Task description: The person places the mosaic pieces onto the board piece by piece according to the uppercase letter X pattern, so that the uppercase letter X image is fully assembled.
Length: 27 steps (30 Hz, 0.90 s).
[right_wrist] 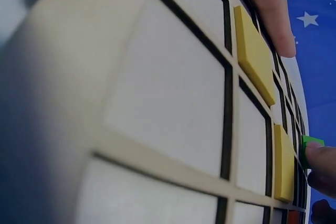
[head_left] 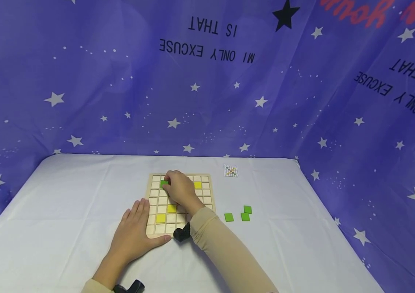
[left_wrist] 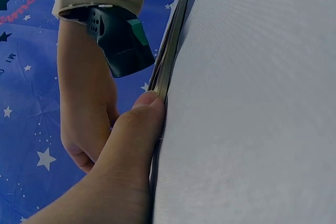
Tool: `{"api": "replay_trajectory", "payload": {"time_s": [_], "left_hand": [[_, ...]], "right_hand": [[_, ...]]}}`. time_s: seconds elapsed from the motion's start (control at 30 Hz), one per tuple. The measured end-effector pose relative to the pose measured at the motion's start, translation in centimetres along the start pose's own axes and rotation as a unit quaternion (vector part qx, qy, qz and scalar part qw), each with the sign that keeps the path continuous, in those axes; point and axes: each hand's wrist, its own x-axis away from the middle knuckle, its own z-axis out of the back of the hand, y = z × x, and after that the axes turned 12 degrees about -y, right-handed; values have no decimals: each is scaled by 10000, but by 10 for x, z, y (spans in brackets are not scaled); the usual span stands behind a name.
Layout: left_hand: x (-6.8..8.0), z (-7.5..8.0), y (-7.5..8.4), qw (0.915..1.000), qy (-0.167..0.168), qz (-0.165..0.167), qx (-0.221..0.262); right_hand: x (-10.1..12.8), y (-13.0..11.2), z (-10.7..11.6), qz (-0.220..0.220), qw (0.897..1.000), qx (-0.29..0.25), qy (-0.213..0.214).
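Note:
A wooden grid board [head_left: 207, 199] lies on the white table. My right hand [head_left: 166, 181] reaches over it, and its curled fingertips pinch a green tile [head_left: 163, 184] in a far-left cell. In the right wrist view a fingertip [right_wrist: 320, 158] touches that green tile [right_wrist: 310, 145]. Three yellow tiles [head_left: 198, 184] [head_left: 172, 208] [head_left: 161, 218] sit in cells. My left hand [head_left: 135, 228] lies flat at the board's near-left corner, its thumb [left_wrist: 139, 124] against the board's front edge [left_wrist: 168, 61].
Three loose green tiles [head_left: 229, 217] [head_left: 247, 209] [head_left: 245, 217] lie on the table right of the board. A small pattern card [head_left: 231, 171] lies behind them. A blue starry cloth [head_left: 302, 101] encloses the back and sides of the white tabletop [head_left: 64, 195].

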Motion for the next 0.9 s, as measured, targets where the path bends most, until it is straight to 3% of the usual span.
{"api": "replay_trajectory", "payload": {"time_s": [0.37,0.7,0.9], "left_hand": [[1,-1,0,9999,145,-80,-5],[0,-1,-2,10000,-18,-37,40],[0,-1,-2,10000,49,-48,5]], "right_hand": [[2,-3,0,-88,9994,297,-142],[3,-4,3,-135,9987,385,-295],[11,1,15,59,9983,266,-507]]}}
